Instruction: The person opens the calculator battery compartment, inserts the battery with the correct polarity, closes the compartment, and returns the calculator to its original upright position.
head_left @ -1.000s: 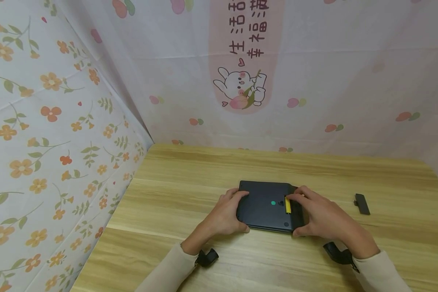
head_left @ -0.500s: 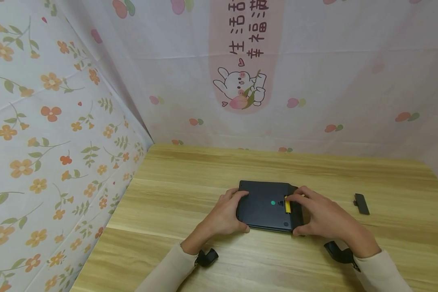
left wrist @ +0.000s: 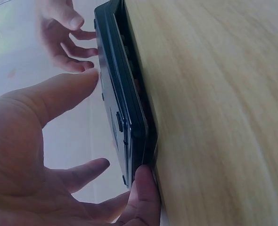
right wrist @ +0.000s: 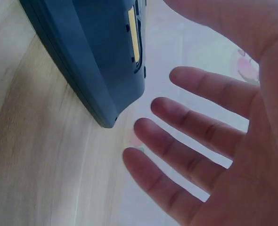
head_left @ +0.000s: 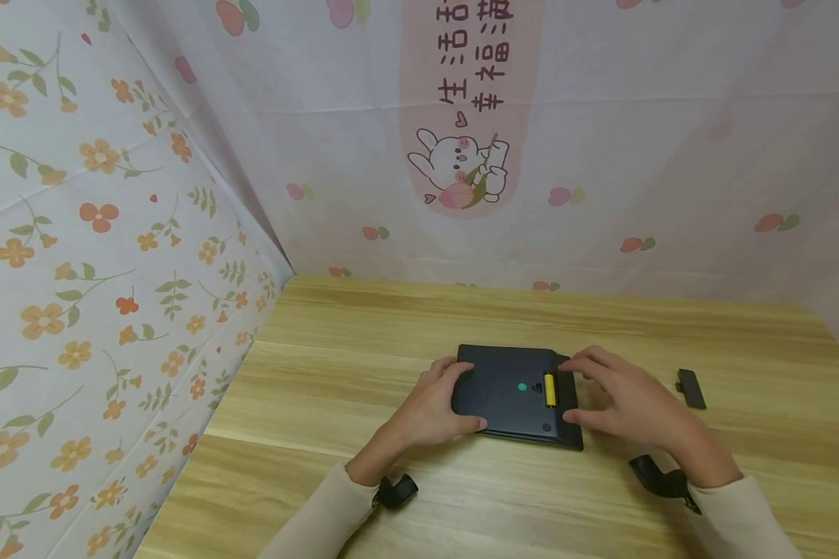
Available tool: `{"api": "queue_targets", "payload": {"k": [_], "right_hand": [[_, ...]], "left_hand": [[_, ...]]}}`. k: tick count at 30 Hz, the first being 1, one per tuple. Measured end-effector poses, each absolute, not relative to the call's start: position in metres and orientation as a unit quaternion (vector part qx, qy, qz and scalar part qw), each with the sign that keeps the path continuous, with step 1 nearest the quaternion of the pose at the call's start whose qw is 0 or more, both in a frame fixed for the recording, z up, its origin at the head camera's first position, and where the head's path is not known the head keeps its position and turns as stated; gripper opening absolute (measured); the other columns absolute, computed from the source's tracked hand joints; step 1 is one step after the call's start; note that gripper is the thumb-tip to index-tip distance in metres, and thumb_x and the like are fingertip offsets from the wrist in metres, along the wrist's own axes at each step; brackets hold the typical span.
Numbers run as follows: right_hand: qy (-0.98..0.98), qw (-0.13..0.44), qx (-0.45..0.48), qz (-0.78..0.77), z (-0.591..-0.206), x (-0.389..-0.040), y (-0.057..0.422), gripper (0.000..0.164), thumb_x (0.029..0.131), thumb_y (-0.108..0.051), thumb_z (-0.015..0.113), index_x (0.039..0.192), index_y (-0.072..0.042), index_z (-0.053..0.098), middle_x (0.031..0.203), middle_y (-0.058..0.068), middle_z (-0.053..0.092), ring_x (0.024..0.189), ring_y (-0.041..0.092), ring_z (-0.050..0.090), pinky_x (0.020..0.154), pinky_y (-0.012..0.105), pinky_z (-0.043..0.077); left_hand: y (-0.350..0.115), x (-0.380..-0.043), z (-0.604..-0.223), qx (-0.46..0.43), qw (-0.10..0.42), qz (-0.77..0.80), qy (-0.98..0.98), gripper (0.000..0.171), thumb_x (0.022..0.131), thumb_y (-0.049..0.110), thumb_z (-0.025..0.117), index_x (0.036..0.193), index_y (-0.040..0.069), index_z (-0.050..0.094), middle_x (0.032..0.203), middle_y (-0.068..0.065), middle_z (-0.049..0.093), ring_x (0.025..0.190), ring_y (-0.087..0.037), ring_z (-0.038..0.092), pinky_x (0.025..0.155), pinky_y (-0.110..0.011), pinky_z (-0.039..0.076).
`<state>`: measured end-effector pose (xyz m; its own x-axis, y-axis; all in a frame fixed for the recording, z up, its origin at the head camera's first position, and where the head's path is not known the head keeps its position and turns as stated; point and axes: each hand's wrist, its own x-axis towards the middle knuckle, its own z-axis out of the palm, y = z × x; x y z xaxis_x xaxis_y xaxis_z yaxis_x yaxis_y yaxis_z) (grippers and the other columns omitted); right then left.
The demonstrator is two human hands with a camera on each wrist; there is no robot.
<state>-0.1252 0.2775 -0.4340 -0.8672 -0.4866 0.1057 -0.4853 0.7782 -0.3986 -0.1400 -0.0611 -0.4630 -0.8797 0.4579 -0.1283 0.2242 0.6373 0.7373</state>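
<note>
A black calculator lies back side up on the table. A yellow battery sits in its uncovered battery slot near the right end. My left hand holds the calculator's left end, thumb at the near edge and fingers at the far side. In the left wrist view a fingertip touches the calculator's end. My right hand is just off the right end, fingers spread and holding nothing. The right wrist view shows a gap between its fingers and the calculator's corner.
A small black battery cover with a tab lies on the wooden table, right of my right hand. Patterned cloth hangs along the back and left. Black straps sit at both wrists.
My right hand has drawn back to the right, off the battery and the calculator's edge, baring the whole battery. My left thumb has shifted slightly along the near edge.
</note>
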Motion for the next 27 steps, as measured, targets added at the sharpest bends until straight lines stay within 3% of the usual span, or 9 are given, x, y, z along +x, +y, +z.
{"api": "queue_targets", "payload": {"k": [14,21,27], "right_hand": [[0.941,-0.075,-0.256,-0.207,-0.428,-0.125,0.280,0.058,0.091,-0.032,0.094,0.138,-0.007,0.071,0.136,0.012,0.066,0.120,0.039,0.067,0.094,0.064,0.057],[0.939,-0.099,-0.256,-0.207,-0.430,-0.125,0.281,0.067,0.091,-0.033,0.093,0.145,-0.007,0.066,0.149,0.018,0.060,0.132,0.046,0.060,0.099,0.069,0.052],[0.935,-0.117,-0.282,-0.179,-0.431,-0.128,0.277,0.076,0.092,-0.039,0.091,0.155,-0.009,0.059,0.158,0.019,0.053,0.140,0.046,0.052,0.098,0.070,0.053]], "left_hand": [[-0.059,-0.145,-0.455,0.207,0.120,0.376,0.895,0.080,0.099,0.045,0.078,0.166,0.015,0.047,0.176,-0.010,0.031,0.157,-0.040,0.034,0.117,-0.063,0.042],[-0.054,-0.156,-0.447,0.290,0.043,0.300,0.908,0.077,0.101,0.054,0.073,0.164,0.015,0.052,0.177,-0.005,0.034,0.159,-0.035,0.032,0.122,-0.060,0.037],[-0.051,-0.166,-0.441,0.370,-0.040,0.206,0.905,0.077,0.100,0.063,0.071,0.163,0.021,0.055,0.177,-0.005,0.034,0.165,-0.038,0.023,0.123,-0.070,0.031]]}}
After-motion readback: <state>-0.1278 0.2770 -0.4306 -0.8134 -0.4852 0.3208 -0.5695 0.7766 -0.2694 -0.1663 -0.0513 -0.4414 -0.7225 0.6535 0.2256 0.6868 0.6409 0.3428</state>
